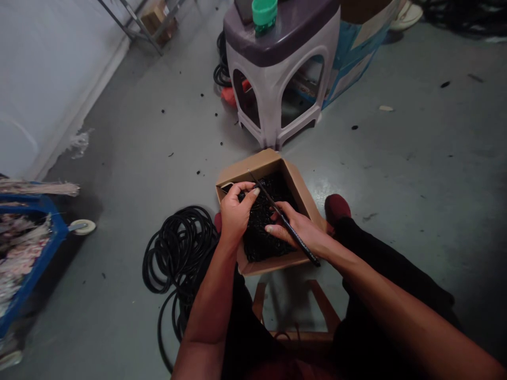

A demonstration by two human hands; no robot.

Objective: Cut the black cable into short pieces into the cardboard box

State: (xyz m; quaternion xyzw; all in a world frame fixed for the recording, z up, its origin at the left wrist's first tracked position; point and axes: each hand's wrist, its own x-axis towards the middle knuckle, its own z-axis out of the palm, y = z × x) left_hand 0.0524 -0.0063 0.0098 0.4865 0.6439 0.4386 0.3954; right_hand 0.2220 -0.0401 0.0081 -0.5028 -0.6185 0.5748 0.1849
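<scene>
An open cardboard box (304, 192) sits on the floor between my legs, filled with small black pieces (263, 232). My left hand (234, 211) hovers over the box's left side with its fingers curled and pinched on some of the black material. My right hand (299, 229) rests over the box's right side, fingers closed around a long thin black rod or cable length (283, 219) that runs diagonally from the box's back toward my wrist.
A coil of black cable (178, 253) lies on the floor left of the box. A plastic stool (277, 68) with a green cap on top stands behind it. A blue cart (35, 253) is at far left. A wooden seat frame (317, 311) is beneath me.
</scene>
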